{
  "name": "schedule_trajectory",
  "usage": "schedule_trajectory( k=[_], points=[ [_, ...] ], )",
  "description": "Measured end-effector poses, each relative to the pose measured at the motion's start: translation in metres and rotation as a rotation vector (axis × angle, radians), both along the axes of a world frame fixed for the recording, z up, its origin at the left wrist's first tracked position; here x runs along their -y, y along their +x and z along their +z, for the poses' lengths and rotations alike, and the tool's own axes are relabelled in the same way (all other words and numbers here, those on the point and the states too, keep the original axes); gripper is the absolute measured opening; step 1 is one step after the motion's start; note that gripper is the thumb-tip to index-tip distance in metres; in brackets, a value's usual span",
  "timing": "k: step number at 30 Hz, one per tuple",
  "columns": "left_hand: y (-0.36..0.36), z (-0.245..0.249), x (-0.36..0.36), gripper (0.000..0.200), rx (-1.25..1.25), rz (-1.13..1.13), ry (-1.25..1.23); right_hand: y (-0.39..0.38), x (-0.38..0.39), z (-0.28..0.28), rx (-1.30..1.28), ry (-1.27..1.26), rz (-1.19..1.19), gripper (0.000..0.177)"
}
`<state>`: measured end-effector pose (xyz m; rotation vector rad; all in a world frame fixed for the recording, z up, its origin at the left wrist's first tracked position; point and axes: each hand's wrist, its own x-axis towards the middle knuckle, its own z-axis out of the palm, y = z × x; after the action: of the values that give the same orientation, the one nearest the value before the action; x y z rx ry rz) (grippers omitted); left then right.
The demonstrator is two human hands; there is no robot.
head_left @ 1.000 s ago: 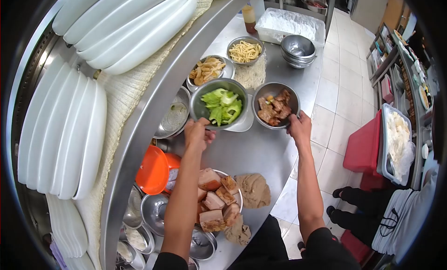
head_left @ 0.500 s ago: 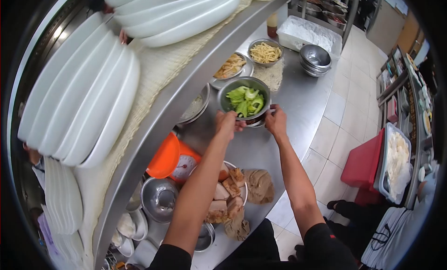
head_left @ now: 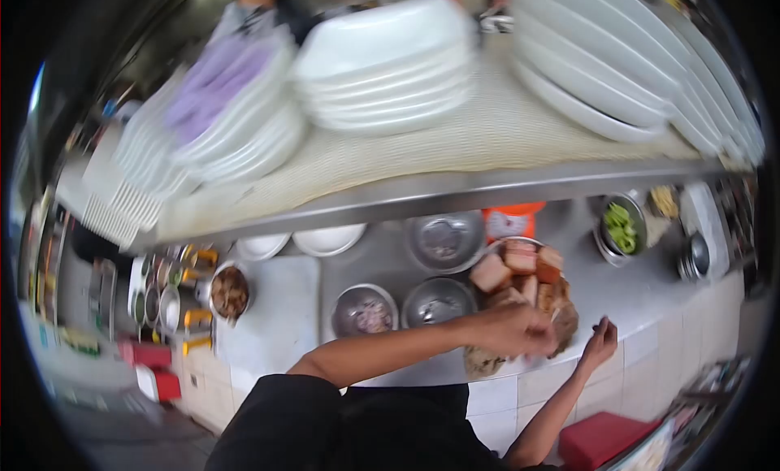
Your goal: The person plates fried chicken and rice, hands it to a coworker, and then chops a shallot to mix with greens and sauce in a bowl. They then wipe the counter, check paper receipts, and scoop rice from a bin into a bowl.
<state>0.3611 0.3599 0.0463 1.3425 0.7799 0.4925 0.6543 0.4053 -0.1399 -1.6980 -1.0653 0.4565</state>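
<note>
My left hand (head_left: 516, 329) is over the front edge of a bowl of roasted pork belly pieces (head_left: 520, 257), blurred by motion, so its fingers cannot be read. To the right of the bowl, my right hand (head_left: 600, 345) is held up with its fingers curled in. Something small and dark shows at its fingertips, too small to name. Crumpled brown paper or cloth (head_left: 485, 363) pokes out below my left hand. The metal bowl of cut green vegetables (head_left: 621, 227) stands apart at the right, on the steel counter (head_left: 569, 219).
An orange scale (head_left: 513, 219) stands behind the pork. Metal bowls (head_left: 439, 302) and a white cutting board (head_left: 272, 316) are to the left. A shelf edge (head_left: 406, 196) with stacked white dishes (head_left: 386, 65) runs above the counter. A person (head_left: 256, 0) is beyond it.
Both hands have let go of the bowl of green vegetables, which now stands on the counter. My hands are now by the pork bowl, and the view has swung left.
</note>
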Motion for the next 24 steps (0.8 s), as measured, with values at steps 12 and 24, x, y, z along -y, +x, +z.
schedule_trajectory(
  k=[12,24],
  points=[
    [-0.259,-0.082,0.315,0.013,-0.381,1.134,-0.184,-0.252,0.129,0.074,-0.118,0.057,0.787,0.007],
    [-0.292,-0.148,0.354,0.025,0.182,1.324,-0.511,-0.344,0.212,0.012,-0.164,-0.820,0.651,0.056]
  ],
)
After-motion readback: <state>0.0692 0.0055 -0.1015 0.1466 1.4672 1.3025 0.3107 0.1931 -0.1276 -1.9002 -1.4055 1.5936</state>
